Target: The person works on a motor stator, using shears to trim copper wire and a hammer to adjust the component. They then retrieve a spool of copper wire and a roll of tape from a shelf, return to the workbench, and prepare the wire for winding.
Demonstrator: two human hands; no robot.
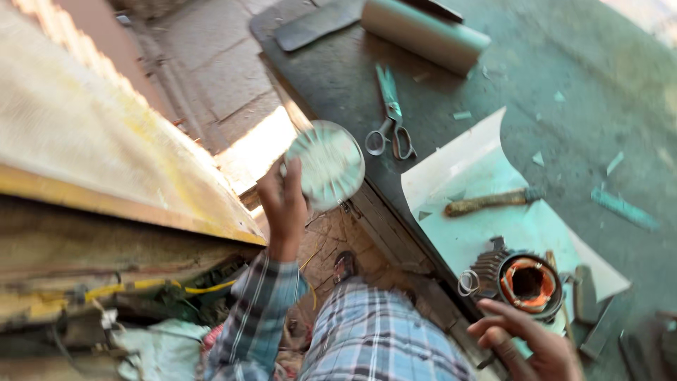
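Note:
My left hand (282, 201) is raised off the left edge of the dark workbench (564, 85) and grips a round pale-green spool (326, 164) by its rim. My right hand (522, 339) rests at the bench's near edge with its fingers curled and spread, holding nothing. It lies just below a round motor stator (527, 282) with copper windings. A small wire ring (467, 283) lies to the left of the stator.
A pale sheet of paper (486, 176) lies on the bench under a wooden-handled tool (490, 202). Scissors (391, 116) and a paper roll (423, 32) lie further back. A yellowish board (92, 141) leans at the left. Paved floor (218, 77) shows below.

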